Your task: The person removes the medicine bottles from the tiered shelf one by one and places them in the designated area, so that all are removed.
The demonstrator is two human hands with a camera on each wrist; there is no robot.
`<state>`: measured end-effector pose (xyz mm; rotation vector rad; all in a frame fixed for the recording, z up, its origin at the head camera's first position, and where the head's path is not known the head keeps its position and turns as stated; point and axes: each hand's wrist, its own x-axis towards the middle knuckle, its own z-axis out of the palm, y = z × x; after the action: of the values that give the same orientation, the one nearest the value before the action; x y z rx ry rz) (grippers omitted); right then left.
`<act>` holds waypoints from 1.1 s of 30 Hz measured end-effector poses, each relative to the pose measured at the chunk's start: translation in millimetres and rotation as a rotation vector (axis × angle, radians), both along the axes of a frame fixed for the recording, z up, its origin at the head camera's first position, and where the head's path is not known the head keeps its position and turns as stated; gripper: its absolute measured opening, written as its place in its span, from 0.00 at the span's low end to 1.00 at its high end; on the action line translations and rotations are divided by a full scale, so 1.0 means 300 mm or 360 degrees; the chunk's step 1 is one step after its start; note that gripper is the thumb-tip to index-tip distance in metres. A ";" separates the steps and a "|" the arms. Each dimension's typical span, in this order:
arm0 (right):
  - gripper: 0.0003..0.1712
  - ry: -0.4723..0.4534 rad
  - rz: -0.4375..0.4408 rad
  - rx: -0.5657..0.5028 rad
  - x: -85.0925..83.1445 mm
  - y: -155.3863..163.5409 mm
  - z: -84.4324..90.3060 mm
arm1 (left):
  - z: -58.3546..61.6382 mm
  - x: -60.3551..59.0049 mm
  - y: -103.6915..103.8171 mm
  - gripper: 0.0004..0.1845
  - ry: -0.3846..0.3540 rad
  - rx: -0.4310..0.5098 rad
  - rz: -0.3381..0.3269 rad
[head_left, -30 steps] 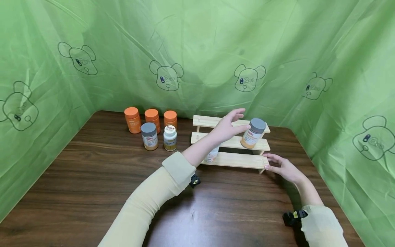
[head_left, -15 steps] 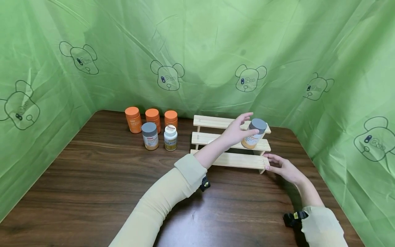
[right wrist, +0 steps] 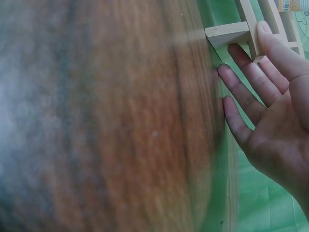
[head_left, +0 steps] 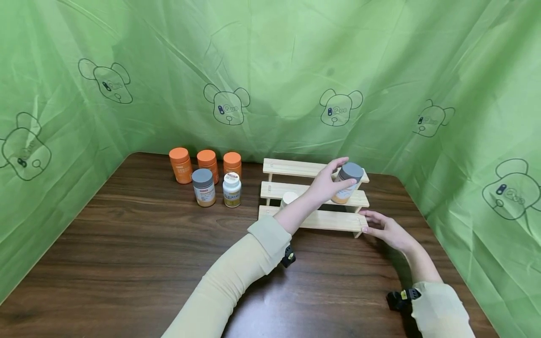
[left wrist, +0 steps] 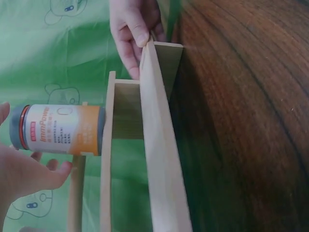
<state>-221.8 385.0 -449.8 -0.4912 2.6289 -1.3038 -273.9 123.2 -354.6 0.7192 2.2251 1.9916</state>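
Head view, centre right of the frame: a three-step wooden rack [head_left: 314, 219] stood on a dark wood-grain worktop [head_left: 139, 253]. The left hand [head_left: 327, 183] reached across the rack, its fingers [head_left: 338, 163] and thumb curled round a grey-lidded bottle [head_left: 347, 183] with an orange-and-white label, which stood on the middle step near the rack's right end. The right hand [head_left: 386, 230] lay at the rack's lower right corner, fingers straight and relaxed, fingertips touching the end of the bottom step; it gripped nothing. A white-capped bottle [head_left: 289, 199] showed partly behind the left forearm at the bottom step. In the upper left part of the worktop stood three orange bottles [head_left: 207, 164] in a row, with a second grey-lidded bottle [head_left: 203, 187] and a white bottle [head_left: 231, 189] just in front of them. Green fabric [head_left: 270, 70] printed with outlined bear heads enclosed the worktop at the back and on both sides. Both forearms wore pale yellow sleeves [head_left: 236, 277].
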 end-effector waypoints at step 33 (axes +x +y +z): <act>0.29 0.0002 -0.0002 -0.0012 0.003 -0.002 -0.002 | -0.032 -0.004 0.024 0.30 0.0144 0.0030 0.0147</act>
<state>-220.9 384.4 -450.3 -0.4914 2.6267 -1.3152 -275.2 130.4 -364.3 0.7358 2.3341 2.0639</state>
